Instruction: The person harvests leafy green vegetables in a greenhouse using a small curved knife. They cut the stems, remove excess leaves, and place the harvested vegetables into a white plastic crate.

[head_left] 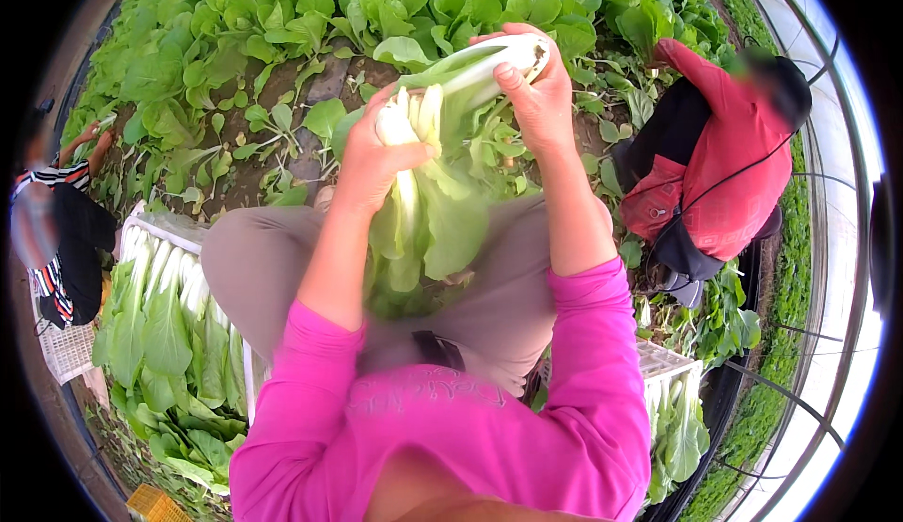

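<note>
My left hand (374,160) is closed around several pale stalks (404,127), their cut-looking ends up and their green leaves hanging over my lap. In my right hand (541,99) lies a head of bok choy (503,56), held near its root end with the thumb in front and the fingers behind. The brownish root end points to the upper right. Its stalks and leaves slope down left toward my left hand, where the leaves of both overlap. I cannot tell where one bunch ends and the other begins.
Growing greens (376,5) fill the bed ahead, with loose leaves on the soil. A white crate (155,226) of bok choy stands left; another crate (663,360) is at right. One person in red (724,155) crouches at right, another person (71,230) sits at left.
</note>
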Demonstrator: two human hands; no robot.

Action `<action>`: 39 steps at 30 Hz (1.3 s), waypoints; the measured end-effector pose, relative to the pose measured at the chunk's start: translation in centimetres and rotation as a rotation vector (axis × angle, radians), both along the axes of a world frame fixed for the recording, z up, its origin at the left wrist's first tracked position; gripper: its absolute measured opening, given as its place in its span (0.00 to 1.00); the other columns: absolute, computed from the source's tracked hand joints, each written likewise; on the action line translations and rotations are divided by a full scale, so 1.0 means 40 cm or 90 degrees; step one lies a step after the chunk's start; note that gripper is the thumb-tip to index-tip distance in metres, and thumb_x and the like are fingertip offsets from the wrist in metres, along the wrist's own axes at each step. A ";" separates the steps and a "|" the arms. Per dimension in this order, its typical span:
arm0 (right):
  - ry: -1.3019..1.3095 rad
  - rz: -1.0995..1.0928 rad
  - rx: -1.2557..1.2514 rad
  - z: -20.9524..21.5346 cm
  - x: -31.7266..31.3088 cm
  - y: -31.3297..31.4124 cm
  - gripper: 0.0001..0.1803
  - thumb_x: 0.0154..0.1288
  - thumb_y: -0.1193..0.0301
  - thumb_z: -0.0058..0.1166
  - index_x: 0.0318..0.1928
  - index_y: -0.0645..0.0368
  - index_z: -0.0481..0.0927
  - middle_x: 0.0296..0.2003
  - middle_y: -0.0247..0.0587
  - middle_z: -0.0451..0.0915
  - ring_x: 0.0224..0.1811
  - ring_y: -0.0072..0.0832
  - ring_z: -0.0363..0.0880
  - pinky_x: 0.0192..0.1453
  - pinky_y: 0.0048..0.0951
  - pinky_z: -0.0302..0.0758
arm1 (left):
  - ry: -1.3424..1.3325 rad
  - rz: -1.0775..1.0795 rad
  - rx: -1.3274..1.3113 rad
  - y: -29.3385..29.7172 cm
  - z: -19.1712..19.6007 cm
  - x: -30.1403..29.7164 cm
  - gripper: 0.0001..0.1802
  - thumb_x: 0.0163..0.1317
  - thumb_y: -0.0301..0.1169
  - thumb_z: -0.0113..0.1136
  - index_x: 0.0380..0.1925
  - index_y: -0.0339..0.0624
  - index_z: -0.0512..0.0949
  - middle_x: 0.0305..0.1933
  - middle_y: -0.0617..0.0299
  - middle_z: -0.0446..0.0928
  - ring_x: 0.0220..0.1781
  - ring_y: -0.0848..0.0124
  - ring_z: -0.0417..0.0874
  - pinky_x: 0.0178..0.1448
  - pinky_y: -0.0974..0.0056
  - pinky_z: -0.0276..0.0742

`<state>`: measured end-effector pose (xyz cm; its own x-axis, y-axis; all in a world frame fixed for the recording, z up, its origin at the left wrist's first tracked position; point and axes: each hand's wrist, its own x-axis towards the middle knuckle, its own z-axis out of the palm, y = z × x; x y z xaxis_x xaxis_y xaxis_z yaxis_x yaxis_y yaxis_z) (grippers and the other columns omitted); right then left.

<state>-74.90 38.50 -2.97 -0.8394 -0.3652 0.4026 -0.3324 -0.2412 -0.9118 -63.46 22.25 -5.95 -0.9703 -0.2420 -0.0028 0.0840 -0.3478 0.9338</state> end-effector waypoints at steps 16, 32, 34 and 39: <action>-0.079 0.121 0.032 -0.086 0.058 -0.108 0.33 0.50 0.54 0.68 0.52 0.62 0.75 0.59 0.36 0.69 0.47 0.19 0.72 0.53 0.22 0.68 | 0.085 0.019 0.108 0.009 0.000 0.000 0.46 0.38 0.18 0.66 0.63 0.36 0.62 0.59 0.60 0.67 0.60 0.70 0.69 0.63 0.67 0.63; -0.119 0.135 -0.015 -0.125 0.092 -0.147 0.39 0.56 0.47 0.58 0.62 0.55 0.67 0.66 0.56 0.55 0.73 0.37 0.45 0.70 0.34 0.50 | 0.150 -0.073 -0.005 -0.007 -0.023 -0.025 0.56 0.40 0.21 0.69 0.68 0.44 0.45 0.60 0.53 0.64 0.62 0.63 0.67 0.65 0.60 0.63; -0.134 0.154 -0.026 -0.112 0.094 -0.139 0.39 0.58 0.42 0.52 0.62 0.56 0.67 0.67 0.55 0.55 0.73 0.37 0.44 0.70 0.34 0.49 | 0.171 -0.050 -0.061 -0.007 -0.030 -0.027 0.54 0.40 0.19 0.68 0.67 0.43 0.48 0.60 0.53 0.64 0.61 0.64 0.68 0.63 0.60 0.66; -0.391 0.280 -0.128 -0.074 0.093 -0.127 0.33 0.70 0.47 0.37 0.61 0.61 0.67 0.64 0.53 0.60 0.68 0.39 0.57 0.69 0.38 0.54 | 0.221 0.054 -0.223 -0.012 -0.034 -0.023 0.47 0.42 0.18 0.67 0.64 0.39 0.54 0.60 0.53 0.64 0.59 0.65 0.70 0.60 0.62 0.71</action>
<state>-71.18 33.43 -5.92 -0.7283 -0.6853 0.0054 0.3826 -0.4132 -0.8264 -64.39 21.77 -7.30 -0.8764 -0.2492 0.4121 0.4248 0.0028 0.9053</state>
